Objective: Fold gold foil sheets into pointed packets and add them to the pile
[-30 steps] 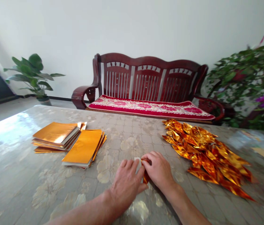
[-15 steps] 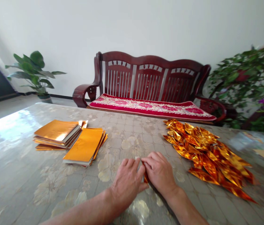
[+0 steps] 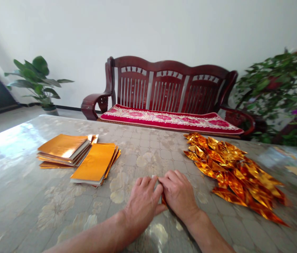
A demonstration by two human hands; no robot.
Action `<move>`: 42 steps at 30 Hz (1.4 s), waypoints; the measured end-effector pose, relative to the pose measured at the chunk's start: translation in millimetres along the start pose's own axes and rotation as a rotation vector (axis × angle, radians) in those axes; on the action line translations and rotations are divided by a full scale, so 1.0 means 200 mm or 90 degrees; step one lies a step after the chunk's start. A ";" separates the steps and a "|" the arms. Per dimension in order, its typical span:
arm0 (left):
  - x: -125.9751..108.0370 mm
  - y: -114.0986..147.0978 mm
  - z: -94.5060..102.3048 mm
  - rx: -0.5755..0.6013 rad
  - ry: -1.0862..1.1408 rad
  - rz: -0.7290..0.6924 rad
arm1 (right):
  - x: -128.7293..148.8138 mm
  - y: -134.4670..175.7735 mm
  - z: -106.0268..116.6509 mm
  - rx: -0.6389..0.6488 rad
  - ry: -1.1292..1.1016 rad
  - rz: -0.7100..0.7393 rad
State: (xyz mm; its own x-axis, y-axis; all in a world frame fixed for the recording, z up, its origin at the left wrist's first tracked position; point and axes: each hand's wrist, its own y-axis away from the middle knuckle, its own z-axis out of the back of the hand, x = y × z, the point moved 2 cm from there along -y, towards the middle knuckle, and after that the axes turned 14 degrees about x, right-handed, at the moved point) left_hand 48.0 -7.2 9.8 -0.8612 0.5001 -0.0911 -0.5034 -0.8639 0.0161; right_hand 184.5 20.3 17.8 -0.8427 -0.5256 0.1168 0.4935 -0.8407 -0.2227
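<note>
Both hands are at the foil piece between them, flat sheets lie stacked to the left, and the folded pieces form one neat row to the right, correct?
Not quite: the head view shows the folded pieces to the right lying in a loose, overlapping heap. The rest stands.

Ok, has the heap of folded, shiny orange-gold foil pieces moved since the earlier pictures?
No: the heap of foil pieces holds the same place relative to the slatted dark-red wooden bench; no shift in any direction shows.
</note>
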 end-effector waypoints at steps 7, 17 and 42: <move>0.00 0.00 0.00 0.006 0.012 -0.001 | 0.01 0.00 0.00 -0.003 0.009 0.011; 0.00 0.00 0.00 0.009 0.013 -0.002 | 0.02 0.01 -0.01 -0.004 0.082 0.027; 0.01 0.01 0.00 0.020 0.008 -0.010 | 0.03 0.01 -0.02 0.012 0.082 0.016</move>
State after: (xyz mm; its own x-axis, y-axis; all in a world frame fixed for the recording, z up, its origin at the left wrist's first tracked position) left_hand 45.6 -8.0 9.7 -0.8522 0.5128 -0.1035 -0.5191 -0.8535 0.0455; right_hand 180.1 15.7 14.4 -0.8503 -0.5262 -0.0138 0.5174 -0.8307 -0.2054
